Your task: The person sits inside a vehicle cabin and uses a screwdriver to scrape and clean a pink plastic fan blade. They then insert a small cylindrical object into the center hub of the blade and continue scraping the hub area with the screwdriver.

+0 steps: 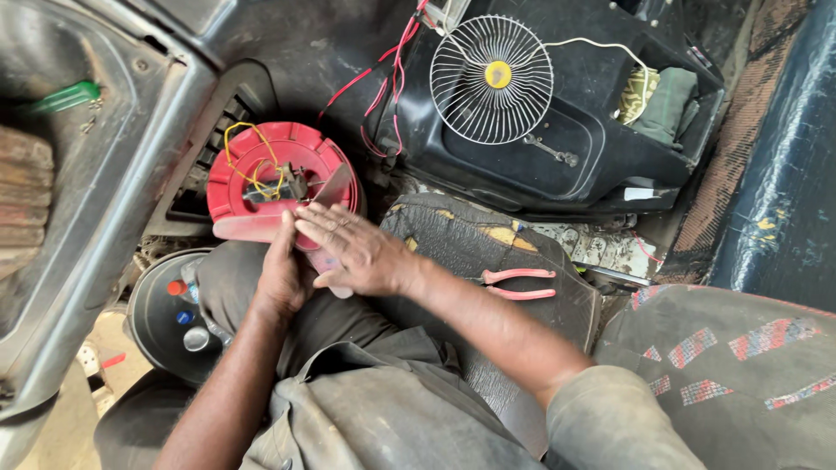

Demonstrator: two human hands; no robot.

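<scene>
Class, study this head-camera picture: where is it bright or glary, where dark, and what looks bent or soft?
Head view: daylight glares on the blue panel at right; the black console under the wire fan guard stays dark; wide-lens distortion bends the grey door frame at left; both hands, left and right, and the red fan housing look sharp.

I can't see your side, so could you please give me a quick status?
Left hand grips round red plastic fan housing on lap. Right hand flat across its edge. Pink-handled pliers lie apart on seat.
</scene>
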